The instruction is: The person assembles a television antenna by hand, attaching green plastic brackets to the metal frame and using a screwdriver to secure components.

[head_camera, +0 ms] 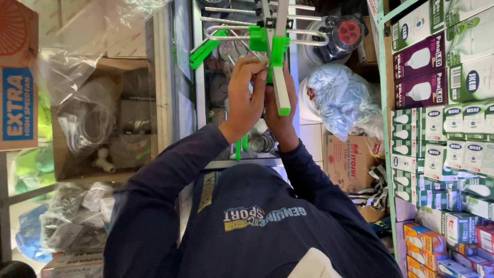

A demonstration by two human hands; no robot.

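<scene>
Hardware shop, shelves of boxed bulbs

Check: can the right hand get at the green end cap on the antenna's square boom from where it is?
Probably yes. The right hand already grips the antenna boom, and the green end cap sits uncovered at its fingers. The left hand works beside it, not over the cap.

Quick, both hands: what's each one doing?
Left hand: closed, pinching at the antenna boom.
Right hand: closed around the antenna boom from behind.
</scene>
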